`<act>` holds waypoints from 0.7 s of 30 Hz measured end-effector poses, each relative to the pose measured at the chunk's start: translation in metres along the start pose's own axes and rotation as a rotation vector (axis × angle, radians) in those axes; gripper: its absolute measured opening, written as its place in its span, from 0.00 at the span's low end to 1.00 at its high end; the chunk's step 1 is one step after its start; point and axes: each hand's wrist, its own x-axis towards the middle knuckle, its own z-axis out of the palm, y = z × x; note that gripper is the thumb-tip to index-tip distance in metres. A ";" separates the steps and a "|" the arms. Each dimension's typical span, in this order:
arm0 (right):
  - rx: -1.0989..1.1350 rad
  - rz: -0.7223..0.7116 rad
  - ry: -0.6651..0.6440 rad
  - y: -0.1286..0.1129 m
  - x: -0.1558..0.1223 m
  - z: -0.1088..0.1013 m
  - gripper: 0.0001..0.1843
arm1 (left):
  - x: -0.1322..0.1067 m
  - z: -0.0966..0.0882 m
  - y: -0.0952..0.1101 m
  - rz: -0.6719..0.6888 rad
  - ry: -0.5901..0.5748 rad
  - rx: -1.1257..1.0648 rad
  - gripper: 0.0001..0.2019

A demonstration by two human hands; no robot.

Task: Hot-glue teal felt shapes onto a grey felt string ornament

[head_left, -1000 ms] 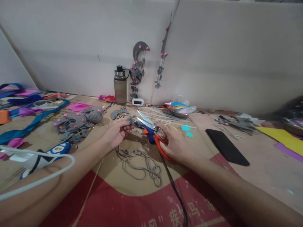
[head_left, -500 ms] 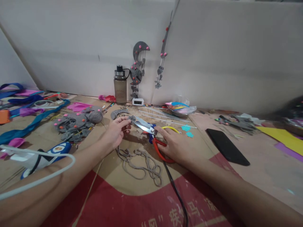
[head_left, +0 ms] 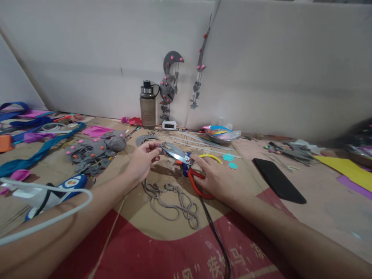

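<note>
Wall panels (head_left: pixel 87 46), pale and upright, form the background. Before them, a cardboard sheet (head_left: pixel 139 248), tan with a dark red printed portion, covers the middle of the work surface.

On the tan area, between the forearms, lies loose grey cord (head_left: pixel 188 207) in slack loops, apart from both hands.

Scissors (head_left: pixel 187 159) with red handles are held above the cardboard, beyond the cord. Their long axis runs obliquely: handles toward the near right, blade tips toward the far left, directed at the left fingertips. Whether the blades are fully closed is too fine to tell.

The right hand (head_left: pixel 216 174) is curled around the handles, its index finger extended near the pivot. The left hand (head_left: pixel 143 161) pinches a small grey piece (head_left: pixel 163 146) between thumb and fingers, the remaining fingers folded.

Smallest of the principal elements, this piece sits at the blade tips, its outline partly masked by fingers and metal. The arrangement suggests a trimming step in hand. Any further cut would call for a steady left pinch, fingertips kept clear of the cutting line, and a controlled squeeze of the handles.
</note>
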 end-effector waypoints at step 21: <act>-0.037 -0.023 -0.025 0.002 0.000 0.004 0.28 | -0.002 0.001 0.001 0.033 -0.013 0.030 0.14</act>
